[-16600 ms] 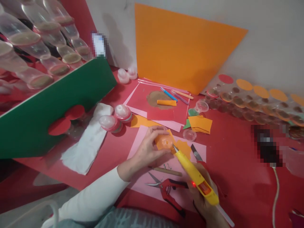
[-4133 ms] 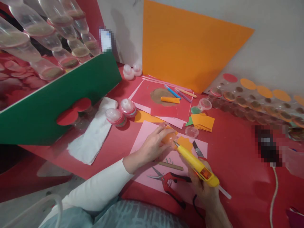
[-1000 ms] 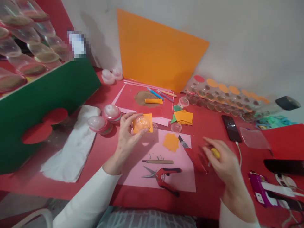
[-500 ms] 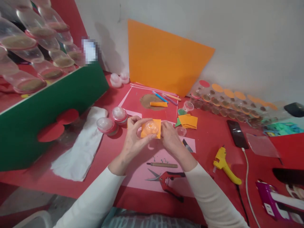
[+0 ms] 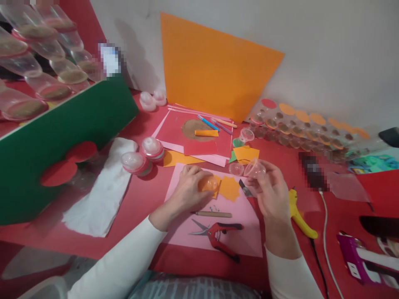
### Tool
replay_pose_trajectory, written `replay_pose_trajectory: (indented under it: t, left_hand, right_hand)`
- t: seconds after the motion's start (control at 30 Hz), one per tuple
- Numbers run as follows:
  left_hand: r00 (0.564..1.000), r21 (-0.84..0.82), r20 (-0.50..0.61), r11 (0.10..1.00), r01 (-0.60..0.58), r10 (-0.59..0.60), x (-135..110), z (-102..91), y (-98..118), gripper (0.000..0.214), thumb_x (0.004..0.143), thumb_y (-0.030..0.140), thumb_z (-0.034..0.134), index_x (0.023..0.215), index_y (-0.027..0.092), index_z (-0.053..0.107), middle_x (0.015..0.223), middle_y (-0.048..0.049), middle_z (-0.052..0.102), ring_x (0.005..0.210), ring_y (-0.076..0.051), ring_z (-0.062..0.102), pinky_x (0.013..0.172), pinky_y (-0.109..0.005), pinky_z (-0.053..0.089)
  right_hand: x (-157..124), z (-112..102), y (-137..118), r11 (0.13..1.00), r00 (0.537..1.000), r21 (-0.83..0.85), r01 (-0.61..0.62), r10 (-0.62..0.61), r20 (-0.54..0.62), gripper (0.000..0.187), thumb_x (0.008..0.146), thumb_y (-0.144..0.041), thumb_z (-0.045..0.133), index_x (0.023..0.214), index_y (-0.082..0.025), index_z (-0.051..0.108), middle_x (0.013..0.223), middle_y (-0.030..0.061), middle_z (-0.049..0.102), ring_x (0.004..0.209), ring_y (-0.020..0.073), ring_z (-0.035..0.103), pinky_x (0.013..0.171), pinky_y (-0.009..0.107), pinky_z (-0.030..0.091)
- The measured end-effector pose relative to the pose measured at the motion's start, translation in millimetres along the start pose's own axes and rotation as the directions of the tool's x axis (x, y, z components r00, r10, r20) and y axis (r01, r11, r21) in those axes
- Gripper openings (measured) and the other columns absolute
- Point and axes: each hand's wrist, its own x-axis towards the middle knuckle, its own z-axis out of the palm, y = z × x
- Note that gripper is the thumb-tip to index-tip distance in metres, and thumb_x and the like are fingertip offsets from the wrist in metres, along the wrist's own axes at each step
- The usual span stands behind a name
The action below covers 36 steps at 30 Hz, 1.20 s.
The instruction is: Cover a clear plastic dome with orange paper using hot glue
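Observation:
My left hand (image 5: 190, 187) is closed around a small clear plastic cup (image 5: 212, 183) that rests on an orange paper square, low over the pink sheet (image 5: 183, 232). Beside it lies an orange paper piece with a jagged edge (image 5: 230, 189). Raised to the right, my right hand (image 5: 274, 193) grips another clear plastic cup (image 5: 254, 169) by its side. Another clear cup (image 5: 236, 169) stands on the red table just left of it. Close by are a dark blade (image 5: 245, 189), a wooden-handled tool (image 5: 215, 214) and red-handled pruning shears (image 5: 215, 232).
A yellow glue gun (image 5: 301, 220) and its cord lie at the right. Orange paper squares (image 5: 246, 154) are stacked behind my right hand. Two cup pairs (image 5: 137, 163) stand at left by a white cloth (image 5: 102, 187). A green board (image 5: 62, 145) rises at the far left.
My hands have parted: the left lowered a cup with its orange square to the pink sheet, while the right moved rightward and now holds another cup. The jagged orange piece shows on the sheet.

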Motion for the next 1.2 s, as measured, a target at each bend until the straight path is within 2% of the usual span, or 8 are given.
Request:
replay_pose_trajectory:
  t: [0.17,0.3,0.43,0.77,0.87,1.0,1.1,1.2]
  left_hand:
    - [0.998,0.092,0.059,0.995,-0.038,0.032,0,10.0,-3,0.038,0.075,0.027,0.082,0.113,0.024,0.079,0.097,-0.0081,0.067,0.102,-0.031,0.054,0.094,-0.051,0.051]
    - [0.994,0.138,0.104,0.990,-0.031,0.017,1,10.5,-4,0.039,0.076,0.027,0.082,0.115,0.023,0.079,0.102,-0.0104,0.070,0.106,-0.034,0.053,0.095,-0.054,0.049]
    - [0.993,0.155,0.112,0.987,-0.047,0.030,0,10.8,-4,0.037,0.079,0.029,0.081,0.116,0.023,0.078,0.108,-0.0114,0.071,0.110,-0.035,0.053,0.097,-0.055,0.048]
    - [0.994,0.173,0.111,0.984,-0.043,0.024,-3,12.4,-5,0.043,0.078,0.033,0.085,0.119,0.024,0.076,0.107,-0.0110,0.069,0.108,-0.034,0.053,0.093,-0.051,0.047]
    - [0.994,0.164,0.112,0.986,-0.039,0.021,-3,11.2,-5,0.050,0.075,0.038,0.090,0.121,0.024,0.074,0.109,-0.0115,0.069,0.109,-0.035,0.053,0.093,-0.050,0.047]
    - [0.994,0.139,0.111,0.989,-0.039,0.024,-3,3.3,-5,0.070,0.067,0.048,0.096,0.128,0.024,0.071,0.114,-0.0130,0.069,0.112,-0.036,0.053,0.095,-0.052,0.048]
    - [0.992,0.063,0.099,0.995,-0.080,0.073,-3,-6.3,-6,0.081,0.060,0.057,0.097,0.130,0.025,0.070,0.113,-0.0122,0.071,0.109,-0.035,0.054,0.095,-0.051,0.048]
    - [0.988,-0.041,0.072,0.991,-0.131,0.133,-4,-12.5,-7,0.087,0.059,0.064,0.095,0.134,0.029,0.067,0.114,-0.0098,0.072,0.106,-0.032,0.057,0.095,-0.048,0.049]
  right_hand:
    - [-6,0,1,0.968,0.989,0.214,-0.132,0.114,0.097,0.044,0.079,-0.047,0.088,0.105,-0.027,0.059,0.101,-0.0002,0.074,0.079,0.0158,0.076,0.073,0.032,0.066]
    - [-8,1,4,0.945,0.977,0.282,-0.165,0.118,0.176,0.047,0.080,-0.043,0.087,0.115,-0.032,0.059,0.110,0.0009,0.073,0.098,0.0217,0.077,0.089,0.045,0.066]
    - [-10,3,7,0.964,0.977,0.258,-0.069,0.013,0.211,0.048,0.084,-0.041,0.079,0.127,-0.035,0.056,0.107,0.0025,0.070,0.104,0.0236,0.073,0.092,0.048,0.064]
    - [-24,18,31,0.974,0.946,-0.039,0.223,-0.207,0.250,0.024,0.086,-0.028,0.072,0.104,-0.029,0.056,0.109,0.0072,0.070,0.108,0.0260,0.073,0.087,0.045,0.063]
    - [-28,21,38,0.881,0.887,-0.212,0.424,-0.357,0.292,0.023,0.086,-0.020,0.070,0.104,-0.028,0.060,0.110,0.0077,0.067,0.106,0.0260,0.072,0.091,0.046,0.061]
    - [-30,22,37,0.680,0.751,-0.334,0.653,-0.529,0.395,0.023,0.089,-0.018,0.065,0.110,-0.027,0.061,0.111,0.0094,0.065,0.105,0.0276,0.069,0.088,0.048,0.061]
    - [-31,25,34,0.594,0.699,-0.375,0.712,-0.548,0.459,0.019,0.091,-0.018,0.062,0.108,-0.026,0.062,0.112,0.0109,0.064,0.103,0.0282,0.068,0.086,0.047,0.061]
    - [-33,27,30,0.583,0.690,-0.380,0.718,-0.522,0.502,0.013,0.093,-0.018,0.061,0.103,-0.026,0.063,0.111,0.0100,0.065,0.102,0.0267,0.067,0.085,0.044,0.060]
